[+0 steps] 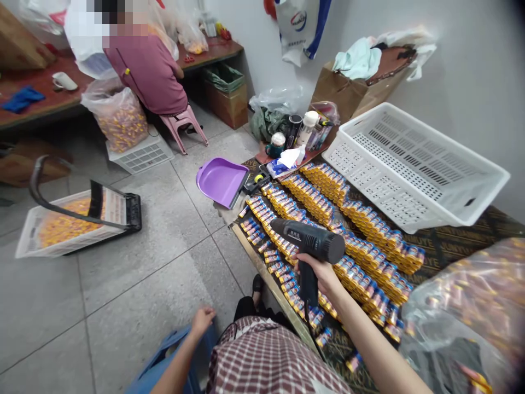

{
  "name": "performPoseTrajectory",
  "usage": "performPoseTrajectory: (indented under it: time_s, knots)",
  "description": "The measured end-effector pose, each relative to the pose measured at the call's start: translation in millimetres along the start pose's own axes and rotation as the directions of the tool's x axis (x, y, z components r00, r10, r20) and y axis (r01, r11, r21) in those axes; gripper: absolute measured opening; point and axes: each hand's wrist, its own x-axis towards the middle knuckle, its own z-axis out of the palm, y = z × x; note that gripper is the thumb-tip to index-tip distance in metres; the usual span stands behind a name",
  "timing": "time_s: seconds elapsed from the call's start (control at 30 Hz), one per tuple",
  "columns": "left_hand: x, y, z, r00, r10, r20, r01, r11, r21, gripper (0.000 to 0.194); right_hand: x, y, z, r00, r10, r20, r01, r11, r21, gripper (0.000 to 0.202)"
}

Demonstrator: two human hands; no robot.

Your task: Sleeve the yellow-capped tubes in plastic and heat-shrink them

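Note:
My right hand (318, 273) grips the handle of a black heat gun (307, 238), its nozzle pointing left over the table. Below and around it lie rows of small battery-like cylinders (356, 273) with yellow and blue wrappers, stacked in long ridges. The heat gun's cord (309, 323) hangs down towards the table edge. My left hand (204, 318) is low on the left, above a blue plastic stool (164, 355), its fingers curled in with nothing visible in them.
A white perforated crate (381, 189) stands at the table's back right, with a clear bag of cylinders (476, 290) in front. A purple dustpan (223, 180) lies by the left corner. On the floor sits a loaded basket (61, 249). A co-worker (147, 71) sits at another table.

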Motion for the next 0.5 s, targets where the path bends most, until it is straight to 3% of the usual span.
performPoseTrajectory:
  time_s: [0.3,0.4,0.5]
  knots:
    - [7,-28,-3.0,0.994,-0.106,-0.030,0.100,0.983,-0.151,0.010,68,-22,60,0.996,-0.090,0.010,0.091,0.996,-0.007,0.020]
    - [5,-34,-6.0,0.992,-0.125,-0.018,0.122,0.983,-0.137,0.010,73,-29,63,0.997,-0.082,0.013,0.083,0.996,-0.031,0.019]
    - [2,-31,-8.7,0.990,-0.143,-0.006,0.142,0.987,-0.070,0.011,56,-34,49,0.998,-0.056,0.009,0.056,0.997,-0.061,0.019]
